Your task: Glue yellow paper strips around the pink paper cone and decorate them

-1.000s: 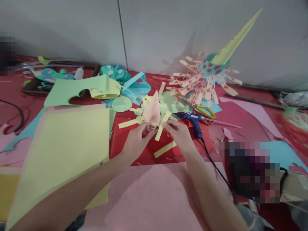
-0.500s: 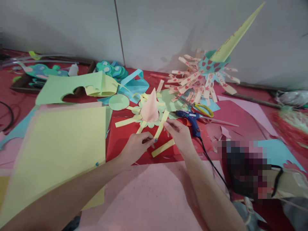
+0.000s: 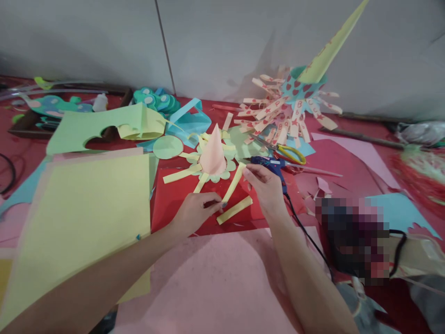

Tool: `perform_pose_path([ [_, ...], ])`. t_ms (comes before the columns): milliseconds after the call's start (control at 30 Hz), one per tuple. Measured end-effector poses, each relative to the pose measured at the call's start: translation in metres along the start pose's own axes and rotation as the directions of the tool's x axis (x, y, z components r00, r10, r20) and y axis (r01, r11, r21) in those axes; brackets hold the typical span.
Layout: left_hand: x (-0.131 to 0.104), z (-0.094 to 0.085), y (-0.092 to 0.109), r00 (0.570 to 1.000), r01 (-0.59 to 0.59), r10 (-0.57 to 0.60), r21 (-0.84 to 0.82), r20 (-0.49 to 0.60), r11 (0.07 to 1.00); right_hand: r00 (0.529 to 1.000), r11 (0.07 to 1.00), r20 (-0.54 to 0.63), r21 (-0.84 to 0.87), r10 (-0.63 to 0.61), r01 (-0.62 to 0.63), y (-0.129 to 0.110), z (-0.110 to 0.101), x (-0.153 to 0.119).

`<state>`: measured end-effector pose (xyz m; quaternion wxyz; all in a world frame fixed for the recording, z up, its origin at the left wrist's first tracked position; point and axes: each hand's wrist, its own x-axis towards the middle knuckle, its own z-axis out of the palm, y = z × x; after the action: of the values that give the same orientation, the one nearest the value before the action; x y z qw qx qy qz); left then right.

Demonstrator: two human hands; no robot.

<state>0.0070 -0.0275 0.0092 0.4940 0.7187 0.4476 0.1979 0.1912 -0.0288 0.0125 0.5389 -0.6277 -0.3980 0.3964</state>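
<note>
A yellow paper strip (image 3: 233, 183) slants between my hands. My left hand (image 3: 198, 211) pinches its lower end between thumb and finger. At the upper end, my right hand (image 3: 264, 185) is closed on the strip, which bends there. Just beyond stands a pink paper cone (image 3: 213, 155) on a scalloped green paper base (image 3: 215, 177), with several yellow strips radiating from it. Another loose yellow strip (image 3: 235, 211) lies on the red sheet (image 3: 174, 204) below my hands. Behind my right hand is a blue glue gun (image 3: 266, 161), partly hidden by it.
Yellow-handled scissors (image 3: 291, 154) lie beyond the glue gun, whose black cord (image 3: 306, 236) runs down to the right. A stack of yellow paper (image 3: 93, 199) covers the left. At the back stands a fringed paper piece with a tall yellow cone (image 3: 330, 51).
The held strip has come away from the flower-shaped base, and its top end is now bent at my right fingers. The view has shifted slightly.
</note>
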Motion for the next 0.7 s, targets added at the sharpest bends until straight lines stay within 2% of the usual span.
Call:
perform_pose_path([
  [200,0.0008,-0.0006,0.0000,1.000,-0.010,0.010,0.065,-0.013,0.998,1.000,1.000,0.025,-0.008,0.002,-0.002,-0.0042,0.0013,-0.0021],
  [400,0.0009,-0.0023,0.0052,0.999,0.004,-0.003,0.027,-0.040,1.000,0.997,0.999,0.080,0.037,0.019,-0.022,-0.0060,0.0030,-0.0045],
  [700,0.0003,-0.0007,0.0016,1.000,0.013,-0.013,-0.028,-0.017,1.000,0.992,0.999,0.118,0.019,0.036,-0.039,-0.0021,0.0065,-0.0065],
])
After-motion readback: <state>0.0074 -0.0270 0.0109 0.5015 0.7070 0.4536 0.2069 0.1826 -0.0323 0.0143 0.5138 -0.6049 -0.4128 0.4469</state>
